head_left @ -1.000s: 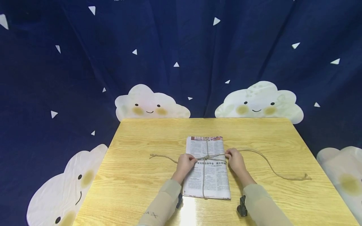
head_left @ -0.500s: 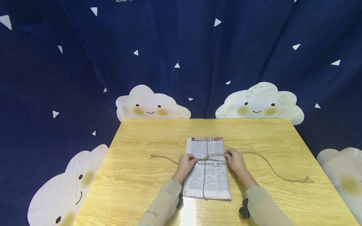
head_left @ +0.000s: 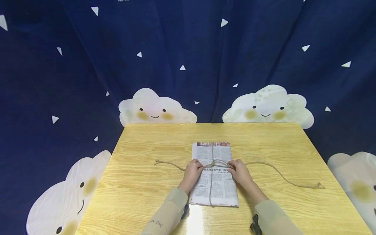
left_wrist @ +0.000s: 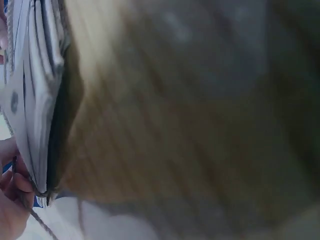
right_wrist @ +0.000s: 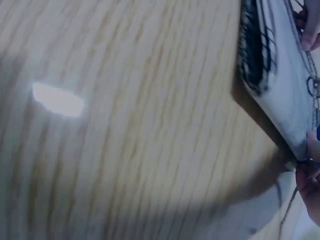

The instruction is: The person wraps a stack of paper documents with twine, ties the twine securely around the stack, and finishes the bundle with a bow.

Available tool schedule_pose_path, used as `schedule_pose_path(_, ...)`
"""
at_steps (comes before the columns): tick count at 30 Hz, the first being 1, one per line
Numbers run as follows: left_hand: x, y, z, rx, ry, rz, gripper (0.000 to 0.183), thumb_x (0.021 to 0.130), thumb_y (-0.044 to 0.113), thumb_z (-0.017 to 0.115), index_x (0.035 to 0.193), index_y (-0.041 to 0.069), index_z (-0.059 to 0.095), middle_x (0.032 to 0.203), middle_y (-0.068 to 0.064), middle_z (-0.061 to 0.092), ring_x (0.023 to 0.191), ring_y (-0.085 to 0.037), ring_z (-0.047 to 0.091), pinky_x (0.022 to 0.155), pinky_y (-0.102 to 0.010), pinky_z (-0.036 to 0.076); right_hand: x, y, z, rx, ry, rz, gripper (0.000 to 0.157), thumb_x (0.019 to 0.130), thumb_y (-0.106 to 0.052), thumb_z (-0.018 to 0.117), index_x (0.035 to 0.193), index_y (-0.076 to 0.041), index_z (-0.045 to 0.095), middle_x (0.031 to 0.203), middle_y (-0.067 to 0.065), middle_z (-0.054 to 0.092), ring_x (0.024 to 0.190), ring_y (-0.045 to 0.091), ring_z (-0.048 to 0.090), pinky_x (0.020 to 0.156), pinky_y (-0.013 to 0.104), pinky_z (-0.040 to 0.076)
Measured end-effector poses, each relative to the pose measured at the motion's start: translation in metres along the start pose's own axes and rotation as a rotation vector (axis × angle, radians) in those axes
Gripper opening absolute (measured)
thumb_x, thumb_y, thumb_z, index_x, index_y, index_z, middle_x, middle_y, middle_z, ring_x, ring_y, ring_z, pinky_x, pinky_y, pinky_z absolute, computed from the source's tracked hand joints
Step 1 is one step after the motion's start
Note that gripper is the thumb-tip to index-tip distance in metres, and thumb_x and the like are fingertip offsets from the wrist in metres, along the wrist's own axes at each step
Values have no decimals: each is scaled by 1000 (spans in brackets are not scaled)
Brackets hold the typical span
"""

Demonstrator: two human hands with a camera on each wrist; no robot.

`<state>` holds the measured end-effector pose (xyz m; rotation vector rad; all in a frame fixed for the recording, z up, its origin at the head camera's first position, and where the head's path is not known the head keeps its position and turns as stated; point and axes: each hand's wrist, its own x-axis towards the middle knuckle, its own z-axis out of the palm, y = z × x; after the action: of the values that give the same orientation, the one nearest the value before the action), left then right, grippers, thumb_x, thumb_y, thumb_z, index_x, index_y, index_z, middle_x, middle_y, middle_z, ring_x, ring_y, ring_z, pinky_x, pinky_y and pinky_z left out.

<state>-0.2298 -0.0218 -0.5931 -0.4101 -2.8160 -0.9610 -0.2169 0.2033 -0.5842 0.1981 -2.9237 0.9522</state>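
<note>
A folded stack of newspapers (head_left: 220, 192) lies on the wooden table, with twine (head_left: 211, 186) running lengthwise and crosswise over it. The strands meet in a knot (head_left: 213, 163) near the upper middle. My left hand (head_left: 192, 173) pinches the twine at the stack's left edge. At the right edge my right hand (head_left: 241, 173) pinches the twine, and a slack loop bows between it and the knot. In the left wrist view my left hand (left_wrist: 12, 205) holds the twine beside the stack's folded edges (left_wrist: 37, 95). The right wrist view shows my right hand (right_wrist: 310, 187) at the stack's side.
One loose twine end (head_left: 165, 162) stretches left over the table (head_left: 141, 195). A longer tail (head_left: 279, 173) curves away to the right. Behind the table hangs a dark blue curtain (head_left: 164, 49) with white triangles and smiling clouds.
My right hand has shifted slightly left, over the stack's right edge. The twine between it and the knot has slackened into a loop. My left hand stays nearly still.
</note>
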Motion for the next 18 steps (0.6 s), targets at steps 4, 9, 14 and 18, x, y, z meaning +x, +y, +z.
schedule_pose_path(4, 6, -4, 0, -18, 36, -22, 9, 81, 13, 69, 82, 4, 72, 81, 0, 58, 74, -14, 58, 67, -22, 51, 7, 1, 7, 7, 39, 5, 29, 82, -9, 67, 109, 0, 62, 90, 12, 52, 77, 22, 51, 72, 41, 48)
schedule_pose_path(9, 18, -8, -2, -70, 81, -41, 7, 79, 8, 69, 80, 2, 72, 76, -3, 59, 71, -16, 59, 65, -24, 51, 20, 1, 14, -8, 110, -38, 28, 82, -6, 67, 108, 1, 61, 92, 12, 51, 81, 24, 54, 75, 41, 50)
schedule_pose_path(14, 28, -9, -4, -172, 81, -124, 6, 79, 8, 70, 81, 3, 72, 75, -3, 63, 70, -14, 59, 63, -23, 50, 27, 0, 18, -34, 156, -61, 26, 80, -4, 68, 104, 2, 60, 95, 13, 54, 89, 29, 56, 81, 42, 49)
schedule_pose_path(18, 32, -10, -3, -232, 84, -192, 6, 79, 10, 70, 81, 4, 72, 77, -4, 65, 69, -12, 59, 61, -21, 50, 30, 4, 18, -5, 160, -64, 20, 81, -7, 67, 100, 0, 62, 94, 13, 57, 90, 30, 56, 82, 44, 48)
